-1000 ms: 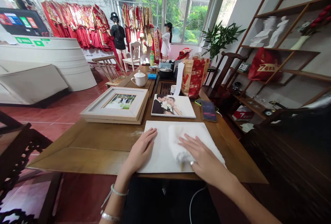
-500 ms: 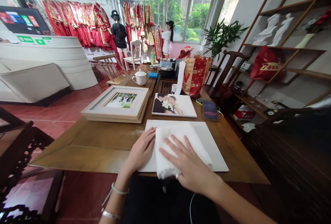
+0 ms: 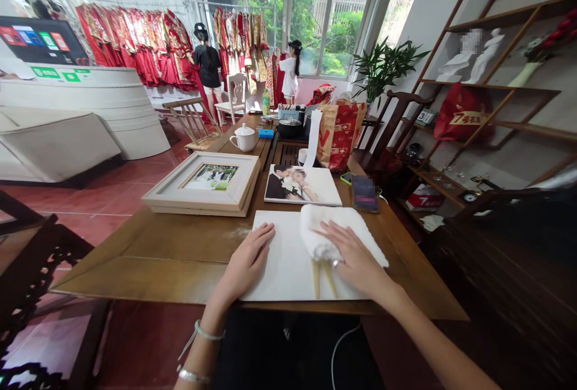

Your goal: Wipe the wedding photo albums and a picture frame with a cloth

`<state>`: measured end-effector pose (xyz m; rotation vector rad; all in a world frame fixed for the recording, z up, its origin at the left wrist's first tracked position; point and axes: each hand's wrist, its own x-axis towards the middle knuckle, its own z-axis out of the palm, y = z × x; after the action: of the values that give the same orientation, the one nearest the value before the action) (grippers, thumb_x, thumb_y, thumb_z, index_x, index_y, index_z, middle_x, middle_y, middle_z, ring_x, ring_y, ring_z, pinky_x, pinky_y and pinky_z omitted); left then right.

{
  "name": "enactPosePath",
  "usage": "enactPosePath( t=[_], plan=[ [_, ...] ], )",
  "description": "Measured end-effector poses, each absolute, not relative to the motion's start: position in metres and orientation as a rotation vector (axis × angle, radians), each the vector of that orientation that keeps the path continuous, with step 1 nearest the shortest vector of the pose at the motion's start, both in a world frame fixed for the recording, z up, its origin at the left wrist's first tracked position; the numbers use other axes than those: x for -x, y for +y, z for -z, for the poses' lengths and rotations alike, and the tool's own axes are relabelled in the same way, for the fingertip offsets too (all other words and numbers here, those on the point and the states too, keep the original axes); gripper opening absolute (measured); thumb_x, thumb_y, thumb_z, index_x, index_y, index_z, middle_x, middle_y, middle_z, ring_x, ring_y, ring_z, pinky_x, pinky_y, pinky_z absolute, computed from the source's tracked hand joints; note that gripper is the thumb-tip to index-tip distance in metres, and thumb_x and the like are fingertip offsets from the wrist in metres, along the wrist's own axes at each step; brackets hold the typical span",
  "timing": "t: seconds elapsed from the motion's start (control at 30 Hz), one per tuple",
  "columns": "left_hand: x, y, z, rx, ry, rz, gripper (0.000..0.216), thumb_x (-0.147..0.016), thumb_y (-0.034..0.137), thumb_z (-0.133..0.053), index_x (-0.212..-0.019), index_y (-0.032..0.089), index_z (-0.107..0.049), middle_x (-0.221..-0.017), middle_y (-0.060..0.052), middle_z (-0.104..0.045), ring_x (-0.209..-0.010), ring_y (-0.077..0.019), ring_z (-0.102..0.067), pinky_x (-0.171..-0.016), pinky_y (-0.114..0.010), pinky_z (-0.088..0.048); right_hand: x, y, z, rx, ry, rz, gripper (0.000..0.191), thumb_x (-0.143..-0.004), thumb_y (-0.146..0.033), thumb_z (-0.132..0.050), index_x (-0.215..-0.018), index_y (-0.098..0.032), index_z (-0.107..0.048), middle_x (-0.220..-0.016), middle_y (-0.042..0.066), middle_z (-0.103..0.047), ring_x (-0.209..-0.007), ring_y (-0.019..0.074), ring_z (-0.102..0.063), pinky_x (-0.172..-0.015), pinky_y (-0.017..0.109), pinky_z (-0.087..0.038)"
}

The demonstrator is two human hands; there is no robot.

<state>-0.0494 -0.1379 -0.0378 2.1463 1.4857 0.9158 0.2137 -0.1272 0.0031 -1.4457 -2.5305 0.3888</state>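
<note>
A flat white board (image 3: 282, 264) lies at the near edge of the wooden table. My left hand (image 3: 249, 261) rests flat on its left side, fingers stretched out. On the board's right half is a folded, fluffy white cloth (image 3: 356, 222). My right hand (image 3: 354, 258) presses down on it with fingers spread; a ring shows on one finger. Two tan, tapered shapes (image 3: 316, 279) show below the cloth's near edge, and I cannot tell what they are. Just beyond the board lies a photo panel (image 3: 322, 185) of a couple.
Stacked picture frames (image 3: 157, 191) stand left of the photo panel, with a lidded white cup (image 3: 244, 137) behind them. A phone (image 3: 365, 191) and a red-and-tan paper bag (image 3: 338, 137) are on the right. Two people (image 3: 207, 65) stand by garment racks at the back.
My right hand and the cloth have moved right and away across the board, uncovering its middle and the tan shapes. My left hand has stayed nearly in place.
</note>
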Motion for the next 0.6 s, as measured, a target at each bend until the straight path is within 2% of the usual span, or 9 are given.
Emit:
enactPosePath(
  t=[0.1, 0.2, 0.47, 0.6],
  plan=[
    [0.049, -0.138, 0.038, -2.142, 1.495, -0.903, 0.041, -0.094, 0.022, -0.036, -0.131, 0.021, -0.054, -0.144, -0.006, -0.049, -0.137, -0.0211, -0.039, -0.115, -0.045, -0.028, -0.205, -0.093, -0.004, 1.509, -2.530, -0.345, 0.074, -0.071, -0.005, -0.039, -0.143, -0.022, -0.038, -0.154, 0.007, -0.029, -0.143, 0.0248, -0.016, -0.113, 0.055, -0.013],
    [0.049, -0.139, 0.038, -2.139, 1.498, -0.897, 0.041, -0.094, 0.022, -0.036, -0.131, 0.020, -0.053, -0.144, -0.006, -0.049, -0.137, -0.0213, -0.038, -0.115, -0.045, -0.028, -0.193, -0.080, -0.005, 1.476, -2.564, -0.331, 0.073, -0.073, -0.006, -0.041, -0.144, -0.024, -0.037, -0.155, 0.007, -0.026, -0.143, 0.0267, -0.011, -0.113, 0.057, -0.009],
    [0.051, -0.137, 0.039, -2.141, 1.485, -0.922, 0.041, -0.094, 0.022, -0.038, -0.131, 0.023, -0.054, -0.143, -0.005, -0.050, -0.137, -0.0208, -0.039, -0.116, -0.044, -0.028, -0.189, -0.153, -0.005, 1.283, -2.777, -0.266, 0.093, -0.058, 0.002, -0.044, -0.146, -0.027, -0.032, -0.157, 0.005, -0.021, -0.144, 0.0285, 0.000, -0.113, 0.060, -0.004],
    [0.050, -0.137, 0.040, -2.134, 1.489, -0.909, 0.041, -0.094, 0.022, -0.036, -0.131, 0.021, -0.054, -0.144, -0.006, -0.049, -0.138, -0.0213, -0.038, -0.115, -0.045, -0.028, -0.203, -0.206, -0.015, 1.168, -2.868, -0.451, 0.099, -0.050, 0.001, -0.044, -0.145, -0.026, -0.034, -0.156, 0.006, -0.018, -0.143, 0.0317, -0.001, -0.111, 0.064, -0.005]
  ],
)
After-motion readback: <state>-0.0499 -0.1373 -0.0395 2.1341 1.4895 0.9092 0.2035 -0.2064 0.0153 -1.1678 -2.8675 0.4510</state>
